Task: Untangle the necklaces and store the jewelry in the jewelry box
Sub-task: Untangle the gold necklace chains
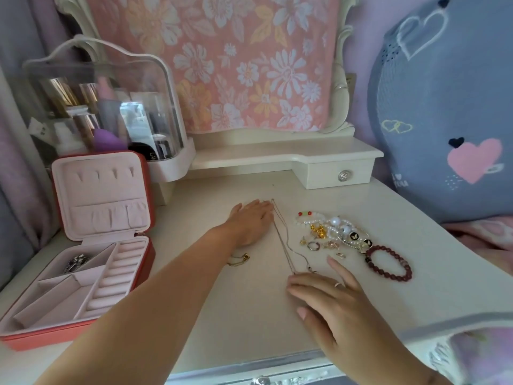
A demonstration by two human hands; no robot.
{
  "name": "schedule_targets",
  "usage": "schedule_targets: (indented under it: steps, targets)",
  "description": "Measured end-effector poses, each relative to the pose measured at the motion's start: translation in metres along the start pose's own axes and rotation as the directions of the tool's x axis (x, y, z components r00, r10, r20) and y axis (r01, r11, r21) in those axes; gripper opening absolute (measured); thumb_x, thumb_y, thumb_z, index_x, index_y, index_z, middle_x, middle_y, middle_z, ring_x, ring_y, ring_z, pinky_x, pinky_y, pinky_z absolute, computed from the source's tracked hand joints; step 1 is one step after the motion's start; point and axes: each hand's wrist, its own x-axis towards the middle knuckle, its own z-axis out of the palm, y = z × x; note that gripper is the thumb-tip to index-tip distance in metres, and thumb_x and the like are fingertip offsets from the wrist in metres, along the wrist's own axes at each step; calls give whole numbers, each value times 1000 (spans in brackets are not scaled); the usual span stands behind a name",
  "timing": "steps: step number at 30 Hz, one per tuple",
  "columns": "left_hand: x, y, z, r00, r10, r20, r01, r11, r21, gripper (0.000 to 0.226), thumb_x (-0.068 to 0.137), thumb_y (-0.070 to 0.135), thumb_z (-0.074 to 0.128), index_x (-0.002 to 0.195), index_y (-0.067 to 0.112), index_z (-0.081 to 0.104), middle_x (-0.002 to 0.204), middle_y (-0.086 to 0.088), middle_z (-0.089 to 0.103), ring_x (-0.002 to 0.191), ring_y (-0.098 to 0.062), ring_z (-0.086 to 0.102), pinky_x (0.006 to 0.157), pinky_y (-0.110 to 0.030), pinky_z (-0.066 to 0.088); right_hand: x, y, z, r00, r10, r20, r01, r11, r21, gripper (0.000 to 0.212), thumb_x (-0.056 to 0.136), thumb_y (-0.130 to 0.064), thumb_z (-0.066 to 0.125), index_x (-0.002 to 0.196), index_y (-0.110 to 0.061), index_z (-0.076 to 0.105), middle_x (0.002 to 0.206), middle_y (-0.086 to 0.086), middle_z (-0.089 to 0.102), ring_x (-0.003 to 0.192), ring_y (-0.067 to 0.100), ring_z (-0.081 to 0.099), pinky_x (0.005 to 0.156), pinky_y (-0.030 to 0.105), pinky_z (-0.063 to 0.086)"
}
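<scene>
A thin silver necklace chain [281, 237] lies stretched out on the white dressing table [236, 315]. My left hand [251, 222] lies flat with its fingertips at the chain's far end. My right hand [330, 298] rests flat with straight fingers at the chain's near end. A small gold chain piece [240, 259] lies by my left wrist. To the right sits a pile of jewelry [333, 232] with pearl strands, rings and charms, and a dark red bead bracelet [388, 263]. The open pink jewelry box [77, 301] stands at the left, with a silver piece [76, 262] in one compartment.
A clear cosmetics case [105, 107] with bottles stands behind the jewelry box. A small drawer unit [337, 169] sits at the back right. A floral cloth [236, 59] covers the mirror. A blue heart-print cushion [444, 107] leans at the right.
</scene>
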Motion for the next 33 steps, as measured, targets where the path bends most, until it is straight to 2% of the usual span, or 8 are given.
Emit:
schedule_targets:
  steps: [5, 8, 10, 13, 16, 20, 29, 33]
  targets:
    - [1, -4, 4, 1000, 19, -22, -20, 998, -61, 49, 106, 32, 15, 154, 25, 17, 162, 11, 12, 149, -8, 3, 120, -35, -7, -2, -1, -1, 1000, -2, -28, 4, 998, 59, 26, 84, -22, 52, 103, -22, 70, 110, -14, 67, 107, -1, 59, 112, 35, 28]
    - [3, -5, 2, 997, 26, -67, -33, 995, -96, 50, 106, 31, 17, 155, 26, 14, 163, 9, 9, 149, -9, 0, 119, -34, -8, -4, 2, -4, 993, 81, -82, -78, 996, 50, 33, 87, -25, 50, 112, -19, 69, 120, -12, 64, 114, -1, 56, 111, 38, 29]
    - [5, -3, 1, 996, 48, -72, -53, 996, -69, 50, 106, 31, 16, 155, 27, 13, 163, 11, 5, 149, -8, -2, 119, -34, -9, -9, 5, -6, 986, 133, -103, -133, 991, 6, 37, 94, -32, 42, 116, -17, 68, 124, -10, 63, 118, 2, 55, 111, 38, 29]
    - [12, 2, 2, 996, 77, -36, -77, 997, -6, 49, 106, 32, 15, 155, 27, 14, 162, 13, 5, 149, -7, -3, 119, -36, -9, -15, 6, -3, 986, 155, -59, -157, 987, -43, 53, 101, -42, 26, 116, -14, 68, 124, -7, 65, 117, 5, 55, 110, 34, 29]
    - [18, 6, 5, 998, 63, 16, -63, 997, 46, 49, 106, 32, 13, 155, 27, 13, 162, 13, 5, 149, -7, -3, 119, -37, -10, -14, 4, -4, 985, 167, -50, -169, 985, -28, 56, 101, -43, 24, 113, -13, 70, 120, -6, 67, 110, 1, 55, 110, 27, 29]
    - [24, 10, 3, 999, 32, 43, -35, 998, 61, 49, 106, 33, 12, 155, 27, 11, 162, 13, 4, 149, -8, -3, 119, -38, -10, -14, 2, -6, 981, 156, -116, -159, 987, -19, 53, 101, -39, 26, 106, -13, 73, 112, -6, 69, 104, 1, 54, 110, 21, 29]
    - [28, 13, 2, 999, -2, 44, 0, 999, 45, 50, 106, 34, 13, 155, 27, 10, 163, 12, 3, 149, -9, -4, 119, -40, -10, -15, 1, -5, 976, 130, -177, -136, 991, -22, 41, 97, -31, 37, 102, -14, 73, 108, -7, 70, 102, 1, 54, 110, 19, 29]
    - [27, 14, 1, 999, -10, 44, 9, 999, 37, 50, 106, 34, 13, 155, 26, 10, 163, 12, 3, 149, -9, -4, 120, -41, -11, -16, 1, -5, 972, 133, -194, -140, 990, -22, 31, 86, -23, 48, 99, -13, 75, 106, -6, 70, 101, 1, 53, 110, 18, 30]
